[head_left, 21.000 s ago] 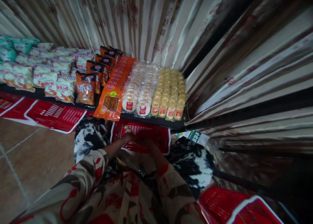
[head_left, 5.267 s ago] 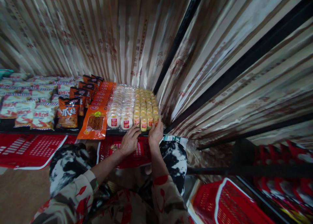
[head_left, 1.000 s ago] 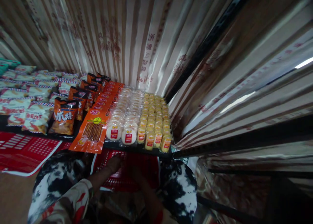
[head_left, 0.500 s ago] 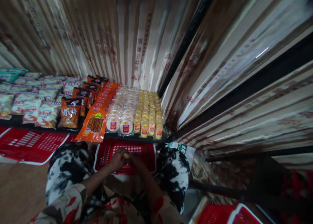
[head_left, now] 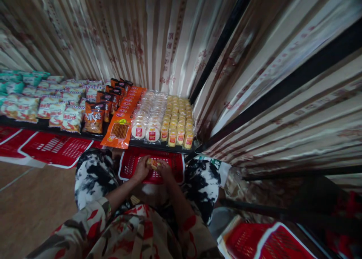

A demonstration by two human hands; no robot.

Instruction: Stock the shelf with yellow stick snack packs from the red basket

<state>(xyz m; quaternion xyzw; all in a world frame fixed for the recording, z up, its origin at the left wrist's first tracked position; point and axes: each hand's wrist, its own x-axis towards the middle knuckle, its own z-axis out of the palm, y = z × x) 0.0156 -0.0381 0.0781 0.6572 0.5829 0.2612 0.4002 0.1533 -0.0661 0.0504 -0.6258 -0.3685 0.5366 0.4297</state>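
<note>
Drawn slightly apart since the frame just before, the left hand [head_left: 142, 168] and right hand [head_left: 166, 169] now leave a small, oblong, yellow wrapped pack [head_left: 154, 164] showing more fully between their fingertips, where only a scrap of it was visible.

Well to the left of the left fingers, and beyond them, puffy teal plastic bags [head_left: 14, 87] lie on a long black shelf [head_left: 158, 146]; nearer the fingers come plump white bags with striped tops [head_left: 72, 118], then glossy orange-and-black bags [head_left: 94, 118]. Beyond the left fingers and slightly left, a long flat orange packet with a window of brown sticks [head_left: 119, 130] reaches the shelf's front edge. The left fingers are closed on the pack's left end; the right ones, darker and blurred, seem closed on its right end, with exact contact unclear. Straight beyond the fingertips stand rows of round white crackers in clear film [head_left: 152, 132]; beyond and to the right, rows of yellow wrapped pieces [head_left: 172, 137]. Beneath the fingers is a perforated red plastic basket with a white rim [head_left: 178, 164].

Slick film and a loose pinch could let the pack slip into the lap or basket; too firm a squeeze might crush it.

Its long axis runs crosswise from left fingertips to right, the right end angled slightly toward the body; the label's direction is too blurred to tell.
</note>
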